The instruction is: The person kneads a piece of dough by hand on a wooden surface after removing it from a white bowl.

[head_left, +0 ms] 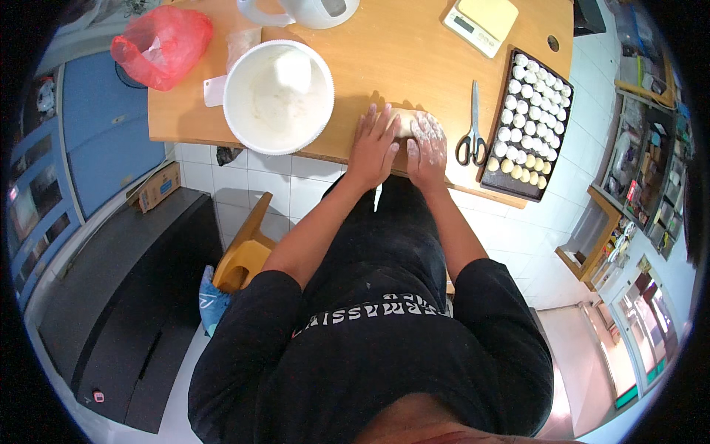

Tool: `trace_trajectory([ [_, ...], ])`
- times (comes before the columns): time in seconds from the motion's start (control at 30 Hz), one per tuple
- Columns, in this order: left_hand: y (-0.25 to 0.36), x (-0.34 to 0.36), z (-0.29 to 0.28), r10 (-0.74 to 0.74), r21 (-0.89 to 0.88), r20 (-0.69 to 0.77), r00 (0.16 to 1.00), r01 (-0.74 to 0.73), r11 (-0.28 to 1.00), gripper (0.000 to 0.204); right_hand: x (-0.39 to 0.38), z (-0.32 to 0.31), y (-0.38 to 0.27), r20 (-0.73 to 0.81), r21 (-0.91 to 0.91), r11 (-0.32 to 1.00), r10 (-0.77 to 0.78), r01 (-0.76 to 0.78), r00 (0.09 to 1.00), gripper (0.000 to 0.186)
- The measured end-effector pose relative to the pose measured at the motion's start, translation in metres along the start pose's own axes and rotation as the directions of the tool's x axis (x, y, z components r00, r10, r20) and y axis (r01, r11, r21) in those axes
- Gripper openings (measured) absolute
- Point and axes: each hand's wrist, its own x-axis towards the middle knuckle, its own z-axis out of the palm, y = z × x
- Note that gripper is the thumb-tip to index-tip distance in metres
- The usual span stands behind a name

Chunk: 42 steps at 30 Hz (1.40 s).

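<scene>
A pale, floury piece of dough [404, 123] lies near the front edge of the wooden table. My left hand [373, 149] rests on its left side, fingers stretched out and slightly spread. On the right end lies my right hand [427, 154], its flour-dusted fingers extended over the dough. Both palms point toward my body, and the hands partly cover the dough. Black-handled scissors [474, 127] lie just right of my right hand, blades pointing away. Left of my hands stands a large white bucket [231, 96] with pale residue inside.
A dark tray [513, 186] of several rows of small dough balls sits at the right table edge. Farther back is a kitchen scale [482, 24]. A white jug [319, 10] and red plastic bag [164, 50] stand far left. A wooden stool [248, 248] is below the table.
</scene>
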Motion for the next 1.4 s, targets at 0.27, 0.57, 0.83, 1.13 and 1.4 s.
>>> trace_trajectory([
  [0.27, 0.017, 0.058, 0.008, -0.406, -0.038, -0.372, 0.835, 0.423, 0.905, 0.067, 0.046, 0.030, 0.005, -0.080, -0.078, 0.935, 0.340, -0.346, 0.937, 0.046],
  [0.57, -0.002, 0.053, 0.015, -0.363, 0.244, -0.290, 0.886, 0.435, 0.867, 0.063, 0.039, 0.043, 0.006, 0.052, -0.271, 0.899, 0.372, -0.345, 0.927, 0.057],
  [0.83, -0.007, 0.096, 0.004, -0.364, 0.266, -0.340, 0.867, 0.460, 0.847, 0.061, 0.085, 0.043, 0.009, 0.057, -0.403, 0.806, 0.494, -0.433, 0.867, 0.061],
  [1.13, -0.013, 0.136, -0.005, -0.398, 0.238, -0.394, 0.829, 0.510, 0.827, 0.058, 0.129, 0.050, 0.034, 0.082, -0.425, 0.800, 0.500, -0.424, 0.862, 0.065],
  [1.4, -0.017, 0.161, -0.011, -0.434, 0.239, -0.421, 0.796, 0.559, 0.794, 0.060, 0.153, 0.055, 0.048, 0.087, -0.406, 0.822, 0.469, -0.399, 0.879, 0.061],
])
